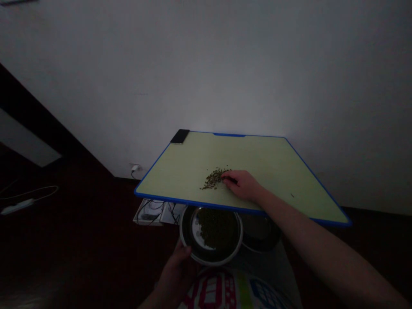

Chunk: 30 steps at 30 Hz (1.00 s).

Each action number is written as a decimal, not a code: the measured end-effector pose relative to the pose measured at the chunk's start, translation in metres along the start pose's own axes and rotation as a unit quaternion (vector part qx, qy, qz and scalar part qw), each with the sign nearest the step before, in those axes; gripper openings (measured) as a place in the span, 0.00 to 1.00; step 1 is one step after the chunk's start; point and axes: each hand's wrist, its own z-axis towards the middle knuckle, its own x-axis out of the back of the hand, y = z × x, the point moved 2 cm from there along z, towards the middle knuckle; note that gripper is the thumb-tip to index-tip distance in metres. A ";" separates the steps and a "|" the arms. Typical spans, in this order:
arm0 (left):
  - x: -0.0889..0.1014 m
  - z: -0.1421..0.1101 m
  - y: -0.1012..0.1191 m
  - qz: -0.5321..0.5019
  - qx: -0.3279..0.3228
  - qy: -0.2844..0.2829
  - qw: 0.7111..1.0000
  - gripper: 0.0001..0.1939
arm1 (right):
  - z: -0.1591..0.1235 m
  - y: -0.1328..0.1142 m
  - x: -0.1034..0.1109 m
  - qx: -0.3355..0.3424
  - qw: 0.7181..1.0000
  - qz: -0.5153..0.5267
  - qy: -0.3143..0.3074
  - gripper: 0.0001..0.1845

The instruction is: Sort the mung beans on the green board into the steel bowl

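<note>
A loose spread of small brown-green grains or beans (pixel 213 177) lies on the pale yellow tabletop (pixel 251 156). At the right edge of this spread is my right hand (pixel 240 183), its fingers curled together and touching the table; whether grains are between them is hidden. Below the table's front edge my left hand (pixel 180 262) grips the rim of a round metal bowl (pixel 238 249), thumb over the lip. Inside the bowl is a heap of the same kind of small grains (pixel 217 227), with shiny bare metal showing at its left.
A dark phone (pixel 180 136) lies at the table's back left corner. Another round container (pixel 260 234) sits under the table, right of the bowl. Boxes with cables (pixel 150 211) stand beneath the left side. A printed bag or cloth (pixel 222 289) is close to my body.
</note>
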 end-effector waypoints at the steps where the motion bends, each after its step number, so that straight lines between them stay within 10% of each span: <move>1: 0.000 0.000 0.000 0.000 0.000 -0.002 1.000 0.17 | 0.000 0.000 0.000 0.003 1.000 0.001 0.000 0.15; 30: -0.006 0.001 0.001 0.012 -0.015 0.026 0.999 0.27 | -0.002 -0.011 0.000 -0.024 0.999 -0.018 -0.032 0.14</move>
